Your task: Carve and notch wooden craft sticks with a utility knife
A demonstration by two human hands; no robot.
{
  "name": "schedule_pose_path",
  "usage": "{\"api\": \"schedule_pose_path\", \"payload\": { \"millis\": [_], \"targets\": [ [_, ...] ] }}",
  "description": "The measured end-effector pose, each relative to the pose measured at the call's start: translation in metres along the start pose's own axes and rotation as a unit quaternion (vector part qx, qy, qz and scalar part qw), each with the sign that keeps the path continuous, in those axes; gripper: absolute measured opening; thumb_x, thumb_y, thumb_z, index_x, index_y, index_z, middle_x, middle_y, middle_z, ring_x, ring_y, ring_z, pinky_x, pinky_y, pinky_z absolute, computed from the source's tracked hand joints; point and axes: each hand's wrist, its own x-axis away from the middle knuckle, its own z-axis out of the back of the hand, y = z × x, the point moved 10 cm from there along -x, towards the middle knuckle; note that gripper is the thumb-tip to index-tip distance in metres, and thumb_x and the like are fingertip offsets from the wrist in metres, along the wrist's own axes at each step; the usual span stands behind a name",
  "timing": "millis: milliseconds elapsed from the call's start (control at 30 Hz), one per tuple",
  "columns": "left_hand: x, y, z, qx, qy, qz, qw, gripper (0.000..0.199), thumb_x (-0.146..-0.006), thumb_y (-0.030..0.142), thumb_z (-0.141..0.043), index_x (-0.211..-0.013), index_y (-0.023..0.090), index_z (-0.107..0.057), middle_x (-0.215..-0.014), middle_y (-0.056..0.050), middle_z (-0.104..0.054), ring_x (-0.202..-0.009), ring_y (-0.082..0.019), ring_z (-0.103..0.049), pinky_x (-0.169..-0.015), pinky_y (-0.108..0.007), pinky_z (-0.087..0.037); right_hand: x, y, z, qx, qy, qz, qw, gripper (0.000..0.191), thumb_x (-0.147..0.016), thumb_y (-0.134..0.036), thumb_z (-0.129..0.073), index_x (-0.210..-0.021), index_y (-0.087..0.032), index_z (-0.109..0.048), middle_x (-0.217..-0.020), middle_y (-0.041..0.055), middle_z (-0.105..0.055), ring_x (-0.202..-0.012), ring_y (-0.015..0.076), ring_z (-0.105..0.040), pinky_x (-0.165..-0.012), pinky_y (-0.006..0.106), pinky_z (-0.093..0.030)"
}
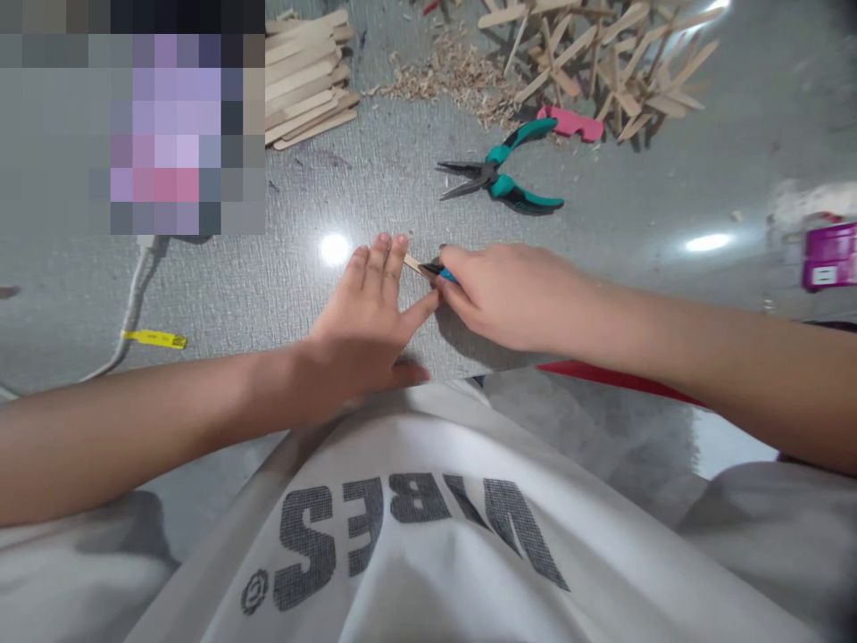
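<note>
My left hand [373, 299] lies on the grey textured table, fingers pointing away from me. Its fingertips are beside a small piece of wooden stick [413, 263], and the index finger and thumb reach toward my right hand. Closed round a blue-handled cutter [448, 275], my right hand [502, 290] holds the dark blade against the stick. Most of the cutter's handle is hidden in the fist, and part of the stick is hidden by my hands.
Open teal-handled pliers [499, 177] lie beyond my hands. Farther back are stacked flat sticks [308, 80], wood shavings [459, 76], a pink piece [572, 123] and joined sticks [616, 67]. A white cable [134, 290] with a yellow tag [157, 338] runs at left; a purple packet [828, 256] sits right.
</note>
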Motion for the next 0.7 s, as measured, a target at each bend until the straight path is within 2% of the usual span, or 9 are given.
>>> {"api": "schedule_pose_path", "payload": {
  "millis": [367, 533, 700],
  "targets": [
    [0.0005, 0.0017, 0.0042, 0.012, 0.025, -0.007, 1.000, 0.112, -0.090, 0.069, -0.094, -0.179, 0.017, -0.050, -0.190, -0.036, -0.020, -0.176, -0.065, -0.022, -0.138, -0.082, -0.028, 0.0019, 0.0020, -0.0011, 0.003, -0.007, -0.008, 1.000, 0.043, -0.116, -0.038, -0.037, -0.132, -0.014, -0.069, -0.102, 0.0206, -0.081, -0.075, 0.0303, -0.066, -0.065, 0.038, -0.028],
    [-0.0006, 0.0027, 0.0053, 0.010, 0.023, -0.011, 1.000, 0.112, -0.087, 0.066, -0.098, -0.176, 0.015, -0.054, -0.186, -0.041, -0.026, -0.173, -0.067, -0.026, -0.135, -0.083, -0.032, 0.0032, 0.0022, -0.0017, 0.020, -0.016, -0.010, 1.000, 0.043, -0.117, -0.037, -0.036, -0.135, -0.014, -0.067, -0.104, 0.0223, -0.081, -0.081, 0.0332, -0.071, -0.064, 0.038, -0.027],
    [0.0015, 0.0023, 0.0050, 0.008, 0.047, -0.018, 0.999, 0.113, -0.086, 0.067, -0.099, -0.176, 0.016, -0.053, -0.188, -0.037, -0.026, -0.174, -0.066, -0.028, -0.136, -0.081, -0.032, 0.0047, 0.0023, -0.0032, 0.022, -0.031, -0.017, 0.999, 0.042, -0.117, -0.035, -0.035, -0.136, -0.014, -0.066, -0.104, 0.0223, -0.081, -0.083, 0.0340, -0.073, -0.063, 0.038, -0.028]
  ]
}}
